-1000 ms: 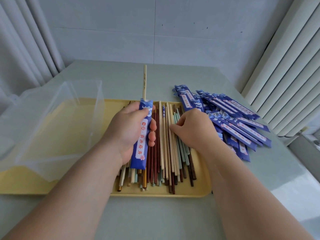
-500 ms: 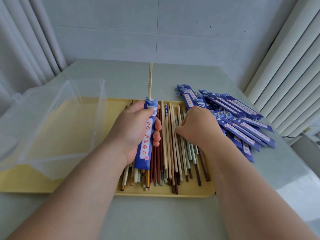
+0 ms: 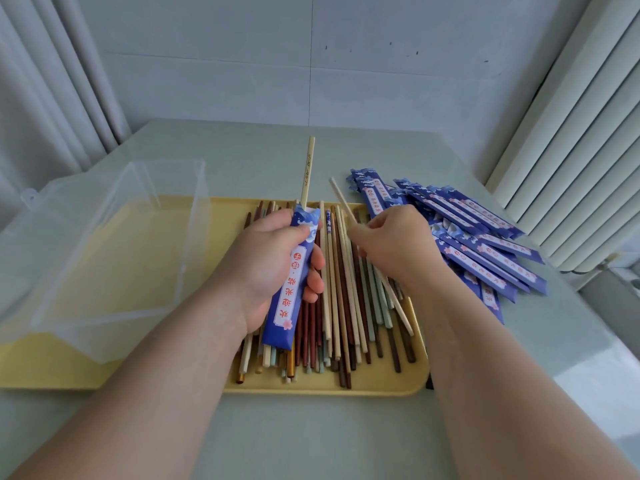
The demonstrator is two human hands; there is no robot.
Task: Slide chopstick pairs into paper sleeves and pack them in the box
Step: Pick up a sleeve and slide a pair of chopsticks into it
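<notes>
At the centre of the frame, we see the left hand (image 3: 270, 268) curled round a blue paper sleeve (image 3: 292, 289), thumb near its open top and fingers wrapped round its right edge. One pale chopstick (image 3: 307, 168) stands out of the sleeve's mouth and points toward the top of the frame. Just right of it, the right hand (image 3: 394, 244) pinches a second chopstick (image 3: 341, 198), also pale. Half a second ago this hand lay low on the pile with its fingertips among the sticks and nothing raised. Now we find the stick lifted clear and tilted, its far end leaning to the upper left above the tray's far rim, its near end slanting down to the lower right across the pile. The left hand and its sleeve sit much as they did. Beneath both hands the loose chopsticks (image 3: 346, 317), brown, cream and pale green, lie roughly side by side on the right half of a yellow tray (image 3: 381, 386). We see a clear plastic box (image 3: 121, 237) standing on the tray's left half, at the left of the frame. Right of the tray, a heap of blue sleeves (image 3: 485, 244) fans out on the table (image 3: 311, 438); we cannot tell whether they are filled.
</notes>
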